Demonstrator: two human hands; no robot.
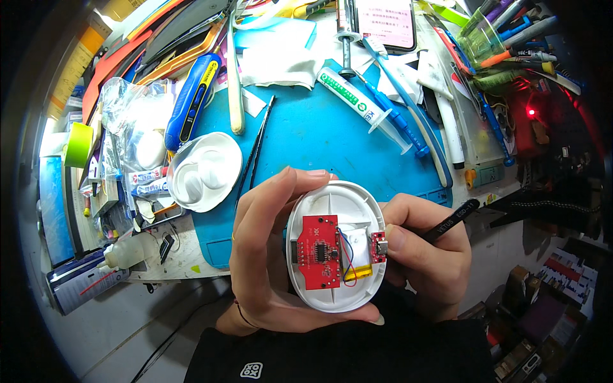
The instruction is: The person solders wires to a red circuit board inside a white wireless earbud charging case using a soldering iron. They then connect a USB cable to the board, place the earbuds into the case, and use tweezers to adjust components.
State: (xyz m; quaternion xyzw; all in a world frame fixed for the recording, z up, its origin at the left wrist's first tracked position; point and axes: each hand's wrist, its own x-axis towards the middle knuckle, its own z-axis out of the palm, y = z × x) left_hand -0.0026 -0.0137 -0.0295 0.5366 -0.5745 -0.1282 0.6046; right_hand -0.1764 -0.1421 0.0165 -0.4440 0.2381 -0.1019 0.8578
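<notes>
My left hand (258, 246) wraps around a white oval plastic shell (313, 300), its open inside facing up. Inside sits a red circuit board (321, 246) with a black chip. Beside it lies a silver battery pouch (359, 246) with yellow tape, and thin red and blue wires. A small red connector board (378, 247) with a metal port is at the shell's right edge. My right hand (431, 265) is closed on black tweezers (456, 220), whose rear end sticks out to the right; the tips are hidden. Its thumb presses near the connector board.
A blue mat (294, 140) covers the bench. On it lie another pair of black tweezers (257, 150), a white oval lid (217, 172), a blue utility knife (193, 101) and a syringe (357, 102). Plastic bags (137, 121) crowd the left; a pen cup (479, 41) stands far right.
</notes>
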